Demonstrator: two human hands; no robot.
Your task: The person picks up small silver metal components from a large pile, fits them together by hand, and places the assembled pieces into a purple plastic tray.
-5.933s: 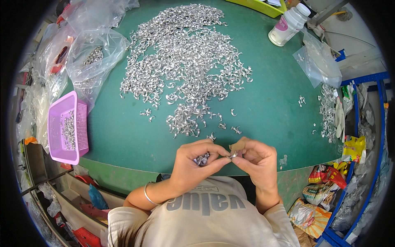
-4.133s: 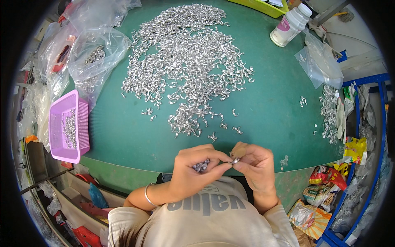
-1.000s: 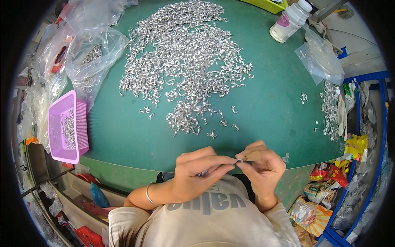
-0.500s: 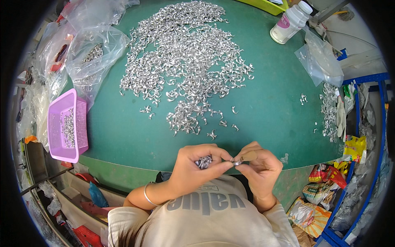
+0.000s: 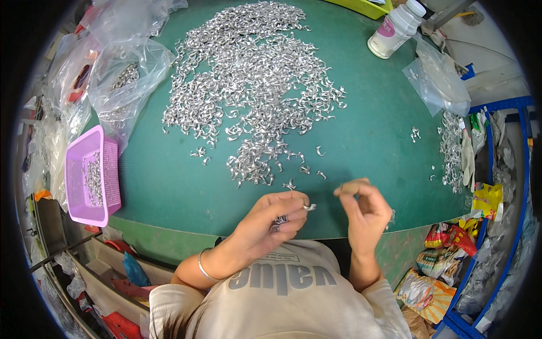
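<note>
My left hand (image 5: 270, 221) is closed around several small silver metal pieces (image 5: 280, 220) in its palm. Between its thumb and forefinger it pinches one curved metal piece (image 5: 309, 207). To the right, apart from it, my right hand (image 5: 366, 212) is raised over the table's near edge. Its forefinger stretches left with a tan covering on it, slightly blurred, and I see no piece between its fingers. Ahead of both hands spreads a big heap of curved silver pieces (image 5: 254, 73), with a few loose ones (image 5: 289, 185) close to my left hand.
On the green table (image 5: 384, 141), a purple basket (image 5: 111, 175) with metal pieces stands left, beside clear plastic bags (image 5: 152, 62). A white bottle (image 5: 395, 28) and a plastic bag (image 5: 435, 79) are far right. More pieces (image 5: 450, 152) lie along the right edge, near a blue rack (image 5: 527, 147).
My hands have parted. The right has moved up and slightly right, away from the left. My left hand has turned a little and keeps one piece at its fingertips.
</note>
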